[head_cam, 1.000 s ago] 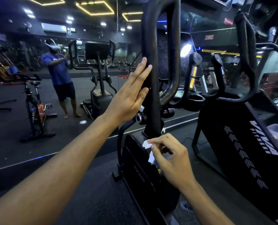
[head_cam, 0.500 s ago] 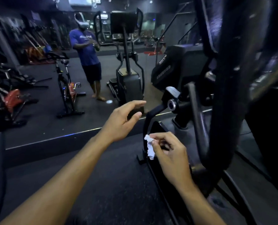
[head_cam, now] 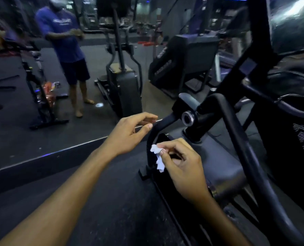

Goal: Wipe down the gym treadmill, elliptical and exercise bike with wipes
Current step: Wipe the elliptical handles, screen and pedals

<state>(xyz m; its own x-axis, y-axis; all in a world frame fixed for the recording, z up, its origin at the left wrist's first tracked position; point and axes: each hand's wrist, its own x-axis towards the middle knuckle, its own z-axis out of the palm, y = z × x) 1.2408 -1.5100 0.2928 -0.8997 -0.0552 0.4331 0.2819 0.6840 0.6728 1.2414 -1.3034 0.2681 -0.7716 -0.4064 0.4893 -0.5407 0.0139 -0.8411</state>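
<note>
A black elliptical point(head_cam: 224, 171) fills the right half of the view, with its grey housing, a pivot joint and curved arm bars. My right hand point(head_cam: 185, 166) pinches a small crumpled white wipe point(head_cam: 158, 157) between thumb and fingertips, just beside the black bar at the machine's front left. My left hand point(head_cam: 129, 134) hovers above and left of the wipe, fingers loosely bent, holding nothing, its fingertips close to the same curved bar.
A wall mirror point(head_cam: 67, 86) ahead reflects a person in a blue shirt, an exercise bike point(head_cam: 41, 96) and the elliptical. A second dark machine point(head_cam: 298, 139) with white lettering stands close on the right. Dark rubber floor point(head_cam: 112, 201) lies below my arms.
My left hand came off the tall upright handle and dropped toward the lower bar. My view tilted down and closer to the machine's base. The right hand kept the wipe.
</note>
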